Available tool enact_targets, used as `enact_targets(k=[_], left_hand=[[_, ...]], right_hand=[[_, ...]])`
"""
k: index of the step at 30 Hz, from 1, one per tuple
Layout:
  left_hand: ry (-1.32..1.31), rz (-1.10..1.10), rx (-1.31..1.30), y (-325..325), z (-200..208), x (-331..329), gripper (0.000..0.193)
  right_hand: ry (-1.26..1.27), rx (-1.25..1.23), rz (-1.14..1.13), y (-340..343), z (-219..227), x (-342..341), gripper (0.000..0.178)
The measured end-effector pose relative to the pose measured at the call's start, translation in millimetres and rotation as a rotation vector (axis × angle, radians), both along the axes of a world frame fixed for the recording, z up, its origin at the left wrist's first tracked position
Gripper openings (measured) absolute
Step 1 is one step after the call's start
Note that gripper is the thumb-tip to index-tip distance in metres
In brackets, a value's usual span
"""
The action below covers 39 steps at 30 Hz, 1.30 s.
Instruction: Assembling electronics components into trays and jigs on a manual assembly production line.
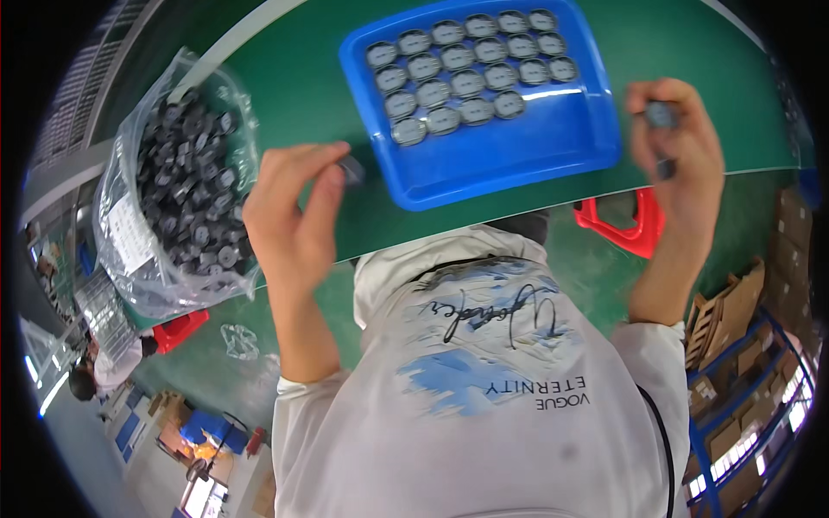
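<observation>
My left hand (298,203) is between the clear bag and the blue tray, thumb and forefinger closed on a small dark grey part (351,170), blurred. Over by the tray's right side is my right hand (691,151), its fingers curled round two small parts: one dark and round-faced (661,115) at the fingertips, another dark one (666,168) lower against the palm. Rows of grey, rounded parts with dark rims (467,84) lie in the blue plastic tray (509,177), filling its far and left portions. Bare blue bottom shows toward its near right.
An open clear plastic bag (117,194) full of loose black parts (194,186) stands on the green table (302,95) at left. Red stools (639,229) are below the table's near edge. Blue shelving with cardboard boxes (751,354) rises at right; another person (117,363) is far left.
</observation>
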<state>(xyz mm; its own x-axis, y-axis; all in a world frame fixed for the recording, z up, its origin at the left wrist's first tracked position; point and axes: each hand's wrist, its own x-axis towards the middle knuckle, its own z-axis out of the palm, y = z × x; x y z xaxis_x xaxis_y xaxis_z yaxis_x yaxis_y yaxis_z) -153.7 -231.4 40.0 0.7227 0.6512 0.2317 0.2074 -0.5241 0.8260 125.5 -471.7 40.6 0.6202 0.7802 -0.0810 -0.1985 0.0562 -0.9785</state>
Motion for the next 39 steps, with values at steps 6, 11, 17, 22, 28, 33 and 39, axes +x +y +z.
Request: enact_targets(k=[6,11,17,22,28,33,39], left_hand=[[0.242,-0.002,0.416,26.4,-24.1,-29.9,0.016],[0.24,0.191,0.383,6.9,-34.2,-35.5,0.023],[0.188,0.167,0.452,5.8,-34.2,-35.6,0.021],[0.012,0.072,0.36,-14.3,-12.5,-2.6,0.024],[-0.191,-0.304,0.429,-64.6,-19.9,101.1,0.017],[-0.043,-0.409,0.566,-70.7,-36.2,137.1,0.004],[-0.05,-0.345,0.572,-65.9,-36.4,137.2,0.003]], right_hand=[[-0.213,-0.335,-0.025,-0.4,-22.7,56.3,0.025],[-0.377,-0.663,0.028,5.7,-20.4,54.5,0.025],[-1.313,-0.603,-0.077,-3.9,-41.3,67.1,0.029],[-1.105,-0.552,-0.041,-14.1,-25.4,57.4,0.03],[-1.241,-0.411,-0.047,-17.2,-38.4,58.3,0.026],[-1.256,-0.388,-0.063,-13.9,-39.7,55.6,0.024],[-1.221,-0.276,-0.036,-7.6,-13.4,47.2,0.015]])
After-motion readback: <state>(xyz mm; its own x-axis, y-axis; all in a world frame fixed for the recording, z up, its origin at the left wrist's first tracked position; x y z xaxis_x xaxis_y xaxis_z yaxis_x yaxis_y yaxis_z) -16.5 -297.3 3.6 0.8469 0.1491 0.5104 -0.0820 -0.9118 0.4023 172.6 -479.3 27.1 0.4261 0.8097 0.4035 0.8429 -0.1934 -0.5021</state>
